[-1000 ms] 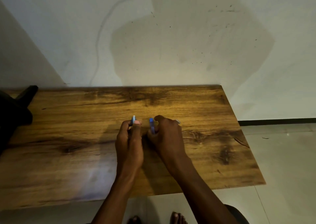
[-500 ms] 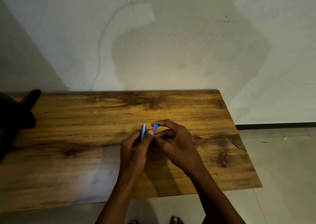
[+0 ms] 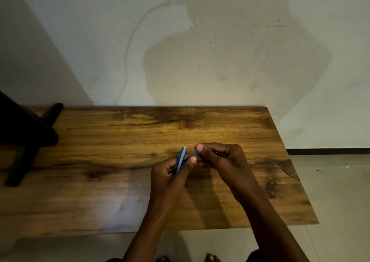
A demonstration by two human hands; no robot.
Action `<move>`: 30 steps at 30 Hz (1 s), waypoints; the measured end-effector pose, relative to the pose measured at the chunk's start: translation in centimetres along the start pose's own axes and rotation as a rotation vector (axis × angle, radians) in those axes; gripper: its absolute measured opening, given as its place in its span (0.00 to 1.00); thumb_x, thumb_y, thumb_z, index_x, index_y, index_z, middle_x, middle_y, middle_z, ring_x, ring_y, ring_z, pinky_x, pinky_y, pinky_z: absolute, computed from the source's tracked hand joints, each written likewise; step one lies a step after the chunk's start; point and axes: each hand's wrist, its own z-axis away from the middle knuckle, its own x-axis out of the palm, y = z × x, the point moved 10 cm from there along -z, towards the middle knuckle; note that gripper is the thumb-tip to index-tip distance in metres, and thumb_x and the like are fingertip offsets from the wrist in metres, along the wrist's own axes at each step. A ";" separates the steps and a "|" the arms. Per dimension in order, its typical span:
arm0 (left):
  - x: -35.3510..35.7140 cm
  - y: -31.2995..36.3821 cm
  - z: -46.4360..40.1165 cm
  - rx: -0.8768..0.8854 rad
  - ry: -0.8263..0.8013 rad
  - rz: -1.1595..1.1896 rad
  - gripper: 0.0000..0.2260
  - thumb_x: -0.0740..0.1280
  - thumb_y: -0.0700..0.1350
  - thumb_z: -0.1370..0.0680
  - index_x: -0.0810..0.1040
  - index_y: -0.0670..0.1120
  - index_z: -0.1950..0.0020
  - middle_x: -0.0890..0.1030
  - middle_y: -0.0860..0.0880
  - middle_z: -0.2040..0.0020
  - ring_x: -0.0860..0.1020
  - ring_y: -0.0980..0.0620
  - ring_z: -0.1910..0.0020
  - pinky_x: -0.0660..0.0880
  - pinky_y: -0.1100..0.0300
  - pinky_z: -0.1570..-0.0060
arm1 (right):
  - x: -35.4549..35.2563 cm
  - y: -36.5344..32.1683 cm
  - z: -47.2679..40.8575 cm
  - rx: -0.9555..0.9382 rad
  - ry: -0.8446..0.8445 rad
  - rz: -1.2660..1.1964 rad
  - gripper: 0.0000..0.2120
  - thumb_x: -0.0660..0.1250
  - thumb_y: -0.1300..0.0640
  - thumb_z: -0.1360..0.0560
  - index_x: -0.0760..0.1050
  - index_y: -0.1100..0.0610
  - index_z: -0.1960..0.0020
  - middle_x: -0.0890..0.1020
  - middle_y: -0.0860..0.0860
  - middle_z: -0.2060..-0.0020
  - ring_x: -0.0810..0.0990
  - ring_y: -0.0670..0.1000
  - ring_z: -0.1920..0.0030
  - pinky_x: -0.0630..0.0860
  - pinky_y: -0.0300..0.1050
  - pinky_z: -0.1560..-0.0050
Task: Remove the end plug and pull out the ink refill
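Head camera, looking down at 2 bare hands meeting just above a wooden counter (image 3: 120, 181). On the left, the left hand (image 3: 170, 173) curls its fingers around a slim blue pen-like piece (image 3: 181, 159), which sticks up and away from the palm, tilted slightly to the right; the thumb lies along it, seemingly to steady it. On the right, the right hand (image 3: 222, 157) pinches a small blue cap-like piece (image 3: 195, 153) between thumb and forefinger, and a thin dark tip (image 3: 219, 153) pokes out beyond its knuckles; what that tip belongs to is too small to tell. Both blue pieces sit close together, nearly touching, held at the fingertips as if to line one up with the other. Both forearms reach in from the bottom edge. Farther out, a black stand (image 3: 26, 133) rests on the counter's left end. Behind it rises a pale, scuffed wall (image 3: 220, 41) carrying the person's shadow, and bare toes (image 3: 211, 258) show on the tiled floor (image 3: 340, 191) below.
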 end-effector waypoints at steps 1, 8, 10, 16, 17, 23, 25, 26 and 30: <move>0.0 0.0 -0.1 0.005 0.008 -0.013 0.04 0.73 0.43 0.25 0.87 0.49 0.53 0.83 0.60 0.73 0.77 0.65 0.74 0.70 0.74 0.70 | -0.1 0.1 -0.1 0.000 0.012 0.005 0.08 0.70 0.60 0.22 0.86 0.62 0.48 0.88 0.58 0.55 0.87 0.55 0.52 0.84 0.46 0.53; -0.7 -0.4 -0.3 -0.037 0.064 -0.039 0.03 0.75 0.48 0.27 0.86 0.56 0.60 0.85 0.57 0.71 0.78 0.65 0.73 0.72 0.72 0.70 | -0.7 0.5 -0.2 -0.032 0.152 0.063 0.06 0.71 0.60 0.23 0.87 0.59 0.50 0.89 0.53 0.58 0.88 0.50 0.56 0.84 0.43 0.56; -1.0 -0.7 -0.3 -0.061 0.071 -0.046 0.04 0.75 0.49 0.28 0.86 0.53 0.63 0.83 0.59 0.73 0.77 0.66 0.75 0.71 0.74 0.70 | -1.8 0.0 -0.4 -0.054 0.221 0.095 0.06 0.71 0.58 0.22 0.86 0.57 0.48 0.88 0.53 0.59 0.87 0.49 0.57 0.84 0.44 0.55; -1.9 -1.3 -0.3 -0.067 0.126 -0.013 0.04 0.76 0.50 0.29 0.86 0.52 0.62 0.86 0.49 0.69 0.75 0.64 0.76 0.72 0.70 0.72 | -0.8 -0.1 -0.4 -0.122 0.188 0.482 0.06 0.72 0.57 0.23 0.86 0.54 0.47 0.88 0.47 0.57 0.85 0.41 0.59 0.82 0.37 0.56; -2.1 -1.5 -0.4 -0.069 0.138 -0.013 0.04 0.76 0.49 0.27 0.87 0.51 0.61 0.86 0.46 0.67 0.75 0.63 0.75 0.72 0.69 0.72 | -0.2 0.3 -0.3 -0.114 0.159 0.607 0.06 0.72 0.57 0.23 0.86 0.53 0.48 0.88 0.47 0.56 0.84 0.39 0.59 0.80 0.32 0.56; -1.8 -2.4 -0.2 -0.128 0.116 0.016 0.07 0.74 0.49 0.26 0.86 0.47 0.62 0.72 0.46 0.75 0.68 0.56 0.77 0.67 0.64 0.74 | 0.6 1.7 -0.6 -0.056 0.098 0.807 0.04 0.74 0.57 0.25 0.87 0.53 0.51 0.89 0.48 0.57 0.80 0.38 0.62 0.70 0.21 0.60; -1.6 -2.2 -0.1 -0.125 0.114 0.042 0.06 0.75 0.50 0.27 0.85 0.54 0.65 0.72 0.47 0.76 0.68 0.58 0.79 0.66 0.66 0.76 | 0.6 1.5 -0.5 -0.072 0.106 0.814 0.04 0.74 0.57 0.25 0.87 0.53 0.51 0.88 0.48 0.58 0.82 0.41 0.60 0.75 0.27 0.57; -1.6 -2.1 0.0 -0.120 0.111 0.048 0.06 0.75 0.51 0.28 0.85 0.55 0.66 0.72 0.47 0.75 0.68 0.58 0.79 0.66 0.66 0.77 | 0.3 1.2 -0.4 -0.085 0.126 0.812 0.04 0.73 0.58 0.24 0.87 0.54 0.52 0.88 0.49 0.59 0.82 0.42 0.60 0.79 0.35 0.56; -1.6 -1.8 -0.2 -0.106 0.097 0.028 0.04 0.75 0.48 0.26 0.85 0.54 0.61 0.75 0.54 0.77 0.71 0.62 0.78 0.68 0.69 0.75 | -0.9 -0.4 -0.2 -0.125 0.207 0.653 0.07 0.68 0.57 0.20 0.85 0.53 0.46 0.86 0.45 0.58 0.82 0.37 0.59 0.79 0.33 0.57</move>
